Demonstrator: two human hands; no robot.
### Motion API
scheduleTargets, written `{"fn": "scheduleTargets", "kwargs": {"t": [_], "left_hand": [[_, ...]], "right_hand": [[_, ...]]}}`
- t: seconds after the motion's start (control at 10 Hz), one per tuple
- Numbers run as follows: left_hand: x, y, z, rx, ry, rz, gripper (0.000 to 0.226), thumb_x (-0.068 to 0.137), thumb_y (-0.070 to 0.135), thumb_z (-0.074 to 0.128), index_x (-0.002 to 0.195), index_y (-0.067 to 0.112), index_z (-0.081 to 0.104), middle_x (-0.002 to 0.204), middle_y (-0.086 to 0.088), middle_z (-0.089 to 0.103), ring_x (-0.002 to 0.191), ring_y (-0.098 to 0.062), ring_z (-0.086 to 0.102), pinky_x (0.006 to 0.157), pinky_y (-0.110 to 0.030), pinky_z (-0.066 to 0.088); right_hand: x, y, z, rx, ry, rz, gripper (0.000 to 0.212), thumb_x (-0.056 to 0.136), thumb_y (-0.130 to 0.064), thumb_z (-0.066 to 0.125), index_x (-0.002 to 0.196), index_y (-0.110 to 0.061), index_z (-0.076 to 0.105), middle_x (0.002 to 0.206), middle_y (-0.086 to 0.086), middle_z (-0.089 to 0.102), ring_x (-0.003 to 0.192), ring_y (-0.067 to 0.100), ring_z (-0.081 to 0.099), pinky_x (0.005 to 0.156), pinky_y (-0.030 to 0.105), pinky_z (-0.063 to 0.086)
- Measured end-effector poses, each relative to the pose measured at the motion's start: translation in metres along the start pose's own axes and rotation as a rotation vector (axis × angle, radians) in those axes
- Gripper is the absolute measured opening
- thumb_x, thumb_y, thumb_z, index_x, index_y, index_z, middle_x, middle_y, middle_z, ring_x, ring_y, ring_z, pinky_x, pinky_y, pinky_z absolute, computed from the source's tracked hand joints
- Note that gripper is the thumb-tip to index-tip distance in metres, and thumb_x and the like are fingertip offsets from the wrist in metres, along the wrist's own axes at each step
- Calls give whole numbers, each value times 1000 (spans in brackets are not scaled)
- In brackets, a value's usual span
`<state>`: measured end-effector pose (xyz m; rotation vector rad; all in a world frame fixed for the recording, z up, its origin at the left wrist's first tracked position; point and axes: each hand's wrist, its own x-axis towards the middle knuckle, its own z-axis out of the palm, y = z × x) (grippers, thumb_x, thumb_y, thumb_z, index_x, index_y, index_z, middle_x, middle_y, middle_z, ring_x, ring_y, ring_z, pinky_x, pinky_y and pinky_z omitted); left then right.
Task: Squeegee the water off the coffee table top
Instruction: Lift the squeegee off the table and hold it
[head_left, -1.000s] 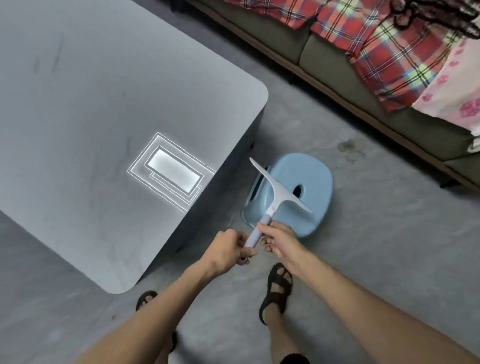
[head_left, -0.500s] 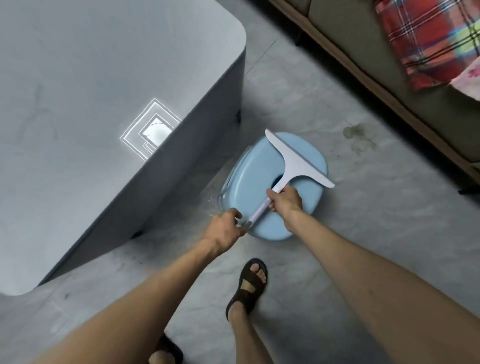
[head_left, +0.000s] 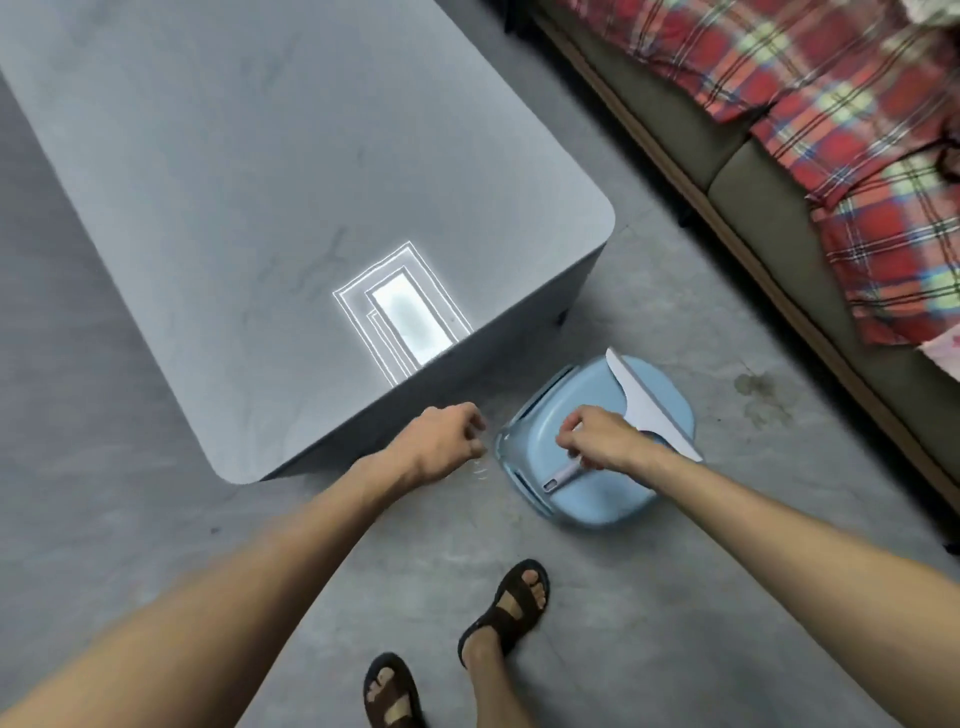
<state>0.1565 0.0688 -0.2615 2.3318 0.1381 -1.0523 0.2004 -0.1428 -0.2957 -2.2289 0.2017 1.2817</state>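
head view: squeegee (head_left: 649, 410) over stool (head_left: 597, 501), just beside coffee table (head_left: 270, 187) edge.

- Both bare arms stretch forward and down, forearms angling in toward each other.
- The left hand (head_left: 441, 441) hangs with its back up, fingers loosely curled under, holding nothing.
- The right hand (head_left: 602, 439) is near it but apart from it, knuckles up, fingers wrapped round the squeegee (head_left: 647, 402) handle.
- The handle's end pokes out from under that hand, toward the person.
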Motion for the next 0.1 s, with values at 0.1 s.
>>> {"fn": "scheduleTargets", "kwargs": {"t": [0.1], "left_hand": [[-41, 11, -52, 0, 81, 35, 34, 89, 29, 61, 119, 13, 59, 121, -7, 68, 110, -26, 62, 95, -34, 48]], "right_hand": [[-44, -57, -24, -190, 31, -150, 8, 85, -21, 53, 87, -16, 59, 88, 9, 70, 75, 27, 65, 72, 32, 53]]}}
